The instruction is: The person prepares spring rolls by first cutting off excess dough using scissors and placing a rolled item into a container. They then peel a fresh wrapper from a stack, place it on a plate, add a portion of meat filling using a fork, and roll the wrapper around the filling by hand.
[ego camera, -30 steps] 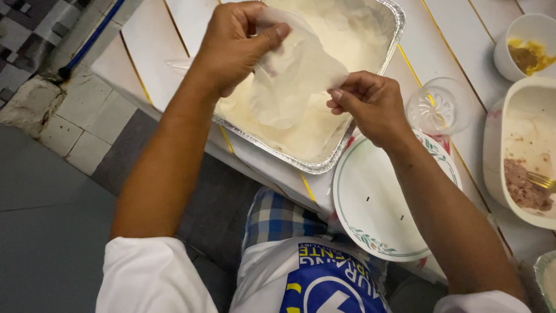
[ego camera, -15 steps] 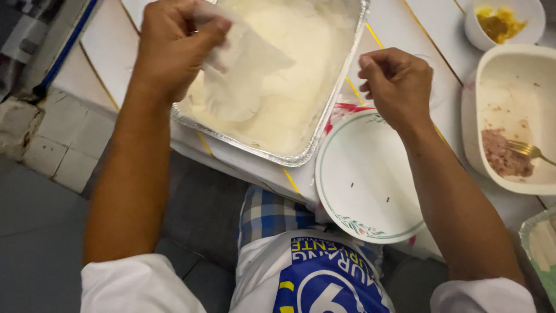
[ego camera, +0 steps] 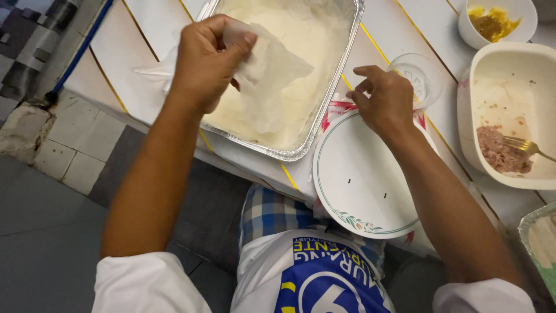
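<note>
My left hand (ego camera: 205,58) pinches a thin pale sheet of dough (ego camera: 272,78) and lifts it over a foil tray (ego camera: 324,110) that holds more pale sheets. My right hand (ego camera: 385,98) hovers at the far rim of an empty white plate (ego camera: 362,185), fingers loosely curled, holding nothing. The plate rests on the white table's near edge, just right of the foil tray. A small clear plastic cup (ego camera: 420,78) stands just beyond my right hand.
A white oblong dish (ego camera: 509,69) with minced meat and a fork (ego camera: 530,148) sits at the right. A small bowl (ego camera: 495,20) of yellow filling stands behind it. Another foil tray corner (ego camera: 538,237) shows at the lower right. Tiled floor lies left.
My right hand has let go of the sheet and dropped to the plate's rim. My left hand keeps the sheet raised over the tray. The view has shifted.
</note>
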